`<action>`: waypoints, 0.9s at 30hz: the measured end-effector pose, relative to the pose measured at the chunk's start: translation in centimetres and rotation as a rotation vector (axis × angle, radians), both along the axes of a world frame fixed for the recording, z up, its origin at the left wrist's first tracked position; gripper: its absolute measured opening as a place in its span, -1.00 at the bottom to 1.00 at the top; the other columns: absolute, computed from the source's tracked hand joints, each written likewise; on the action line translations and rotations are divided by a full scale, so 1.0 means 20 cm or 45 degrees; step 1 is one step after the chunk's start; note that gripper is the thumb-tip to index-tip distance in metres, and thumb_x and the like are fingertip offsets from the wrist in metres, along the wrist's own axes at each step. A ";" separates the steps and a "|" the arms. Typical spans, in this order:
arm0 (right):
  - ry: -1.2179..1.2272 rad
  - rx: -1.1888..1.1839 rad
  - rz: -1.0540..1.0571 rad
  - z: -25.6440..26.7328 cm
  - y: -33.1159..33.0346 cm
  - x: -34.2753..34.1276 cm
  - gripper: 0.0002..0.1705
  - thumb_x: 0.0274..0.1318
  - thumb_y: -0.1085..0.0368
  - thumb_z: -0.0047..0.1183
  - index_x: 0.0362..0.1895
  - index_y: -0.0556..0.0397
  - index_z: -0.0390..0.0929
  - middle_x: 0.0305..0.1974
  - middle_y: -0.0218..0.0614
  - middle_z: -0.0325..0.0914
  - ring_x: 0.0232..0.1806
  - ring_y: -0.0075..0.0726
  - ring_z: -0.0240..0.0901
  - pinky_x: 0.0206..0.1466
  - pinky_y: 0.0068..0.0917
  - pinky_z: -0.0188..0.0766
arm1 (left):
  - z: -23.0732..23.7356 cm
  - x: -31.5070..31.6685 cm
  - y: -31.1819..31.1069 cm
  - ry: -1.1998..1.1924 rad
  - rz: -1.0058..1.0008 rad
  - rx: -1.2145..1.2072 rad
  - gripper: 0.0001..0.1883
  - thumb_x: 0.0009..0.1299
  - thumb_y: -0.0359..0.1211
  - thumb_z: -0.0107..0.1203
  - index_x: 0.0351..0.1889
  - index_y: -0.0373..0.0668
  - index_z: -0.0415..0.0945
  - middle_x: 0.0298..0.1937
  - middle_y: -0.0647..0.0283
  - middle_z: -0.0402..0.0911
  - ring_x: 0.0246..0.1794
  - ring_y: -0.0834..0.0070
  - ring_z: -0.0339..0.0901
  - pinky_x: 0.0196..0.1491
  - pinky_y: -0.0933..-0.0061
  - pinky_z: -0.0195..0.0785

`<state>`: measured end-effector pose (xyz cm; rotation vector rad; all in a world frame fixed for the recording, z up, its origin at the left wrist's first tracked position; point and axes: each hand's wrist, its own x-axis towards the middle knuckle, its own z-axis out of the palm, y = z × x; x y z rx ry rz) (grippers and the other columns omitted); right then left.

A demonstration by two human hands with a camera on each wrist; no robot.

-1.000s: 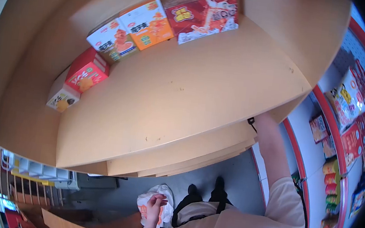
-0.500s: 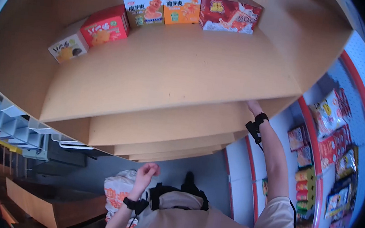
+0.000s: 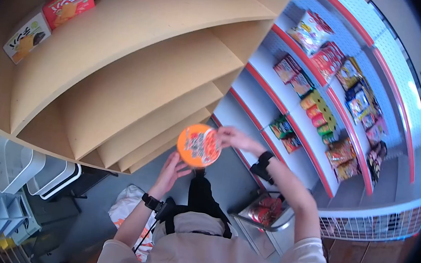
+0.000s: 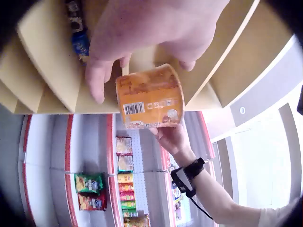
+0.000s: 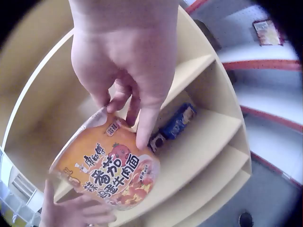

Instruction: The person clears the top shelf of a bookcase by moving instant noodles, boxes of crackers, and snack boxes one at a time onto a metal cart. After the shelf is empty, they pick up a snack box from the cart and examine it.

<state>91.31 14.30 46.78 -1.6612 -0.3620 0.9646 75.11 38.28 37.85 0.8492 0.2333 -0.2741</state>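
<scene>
An orange instant noodle tub (image 3: pixel 199 145) with a round printed lid is in front of the body, off the shelves. My right hand (image 3: pixel 239 139) pinches its rim; in the right wrist view the fingers and thumb of my right hand (image 5: pixel 125 71) grip the tub (image 5: pixel 111 165) from above. Beside the tub's other side is my left hand (image 3: pixel 168 173), fingers spread. The left wrist view shows my left hand (image 4: pixel 151 33) around the near side of the tub (image 4: pixel 150 97), fingers extended; whether it touches is unclear.
Wooden shelves (image 3: pixel 139 76) hold several snack boxes (image 3: pixel 69 2) on top; a blue packet (image 5: pixel 180 121) lies on a lower shelf. Red-edged shelves (image 3: pixel 302 53) with snack bags stand right. A white bag (image 3: pixel 127 204) is on the floor, and a wire basket (image 3: pixel 371 222) is at right.
My right hand has come out from the lower shelf, and the noodle tub is now visible in its grip. My left hand has risen beside the tub, its fingers spread. The head view has shifted right.
</scene>
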 end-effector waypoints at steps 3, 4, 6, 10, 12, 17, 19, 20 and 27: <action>0.114 0.013 -0.007 -0.22 0.00 -0.31 -0.77 0.26 0.12 0.04 -0.28 0.02 0.47 -0.28 -0.52 0.47 -0.18 -0.65 0.42 -0.04 -0.52 0.48 | -0.02 -0.17 -0.06 0.129 -0.116 -0.025 -0.49 0.51 -0.03 -0.16 0.33 -0.03 0.17 0.25 0.29 0.39 0.17 0.39 0.44 0.12 0.21 0.40; 0.135 -0.007 -0.067 -0.23 0.00 -0.40 -0.73 0.24 0.10 0.07 -0.33 0.04 0.48 -0.31 -0.51 0.47 -0.21 -0.65 0.43 -0.04 -0.53 0.48 | -0.09 -0.24 -0.07 0.182 -0.161 0.009 -0.47 0.47 -0.04 -0.09 0.31 -0.05 0.17 0.24 0.26 0.38 0.16 0.40 0.44 0.11 0.20 0.40; 0.142 -0.010 -0.088 -0.30 -0.02 -0.57 -0.72 0.24 0.09 0.07 -0.35 0.05 0.49 -0.32 -0.51 0.47 -0.22 -0.65 0.43 -0.05 -0.53 0.48 | -0.17 -0.39 -0.08 0.266 -0.198 0.044 -0.54 0.43 -0.10 -0.05 0.24 -0.03 0.29 0.16 0.32 0.48 0.14 0.43 0.46 0.07 0.21 0.41; 0.047 -0.030 -0.051 -0.45 -0.09 -0.86 -0.65 0.24 0.05 0.06 -0.33 0.12 0.51 -0.33 -0.46 0.47 -0.23 -0.60 0.43 -0.05 -0.51 0.48 | -0.19 -0.67 -0.13 0.376 -0.200 -0.018 -0.53 0.38 -0.15 0.02 0.21 -0.08 0.31 0.12 0.30 0.51 0.11 0.43 0.48 0.05 0.22 0.42; 0.052 -0.105 -0.031 -0.45 -0.13 -0.99 -0.59 0.23 -0.02 0.06 -0.27 0.13 0.50 -0.29 -0.42 0.47 -0.20 -0.57 0.43 -0.05 -0.49 0.48 | -0.22 -0.78 -0.16 0.390 -0.206 0.065 -0.52 0.36 -0.19 0.05 0.21 -0.08 0.29 0.10 0.29 0.50 0.07 0.44 0.50 0.01 0.27 0.44; 0.369 -0.210 -0.057 -0.57 -0.36 -1.35 -0.15 0.08 -0.35 -0.02 0.25 -0.01 0.27 0.13 -0.30 0.41 0.11 -0.34 0.38 0.13 -0.32 0.37 | -0.19 -1.03 -0.34 0.289 -0.282 0.342 -0.45 0.33 -0.22 0.11 0.25 -0.10 0.23 0.10 0.24 0.47 0.08 0.46 0.47 -0.05 0.40 0.44; 0.525 -0.084 -0.074 -0.60 -0.48 -1.47 -0.15 0.09 -0.34 -0.02 0.28 -0.02 0.24 0.16 -0.30 0.40 0.13 -0.32 0.38 0.16 -0.29 0.35 | -0.16 -1.13 -0.47 0.297 -0.288 0.387 -0.44 0.33 -0.21 0.11 0.26 -0.10 0.21 0.10 0.23 0.47 0.08 0.46 0.47 -0.04 0.40 0.44; 0.688 0.028 -0.085 -0.62 -0.54 -1.55 -0.14 0.10 -0.32 -0.03 0.31 -0.04 0.21 0.19 -0.29 0.39 0.15 -0.29 0.37 0.19 -0.26 0.33 | -0.15 -1.19 -0.54 0.314 -0.291 0.415 -0.43 0.33 -0.20 0.12 0.27 -0.11 0.20 0.10 0.23 0.47 0.08 0.46 0.47 -0.04 0.40 0.44; 0.866 0.252 -0.050 -0.86 -1.05 -2.08 -0.31 0.11 -0.24 0.00 0.19 -0.08 0.38 0.08 -0.29 0.49 0.06 -0.30 0.45 0.18 -0.20 0.35 | -0.20 -1.80 -1.13 0.391 -0.229 0.463 -0.52 0.37 -0.17 0.03 0.23 -0.06 0.28 0.11 0.30 0.50 0.09 0.44 0.48 -0.01 0.31 0.43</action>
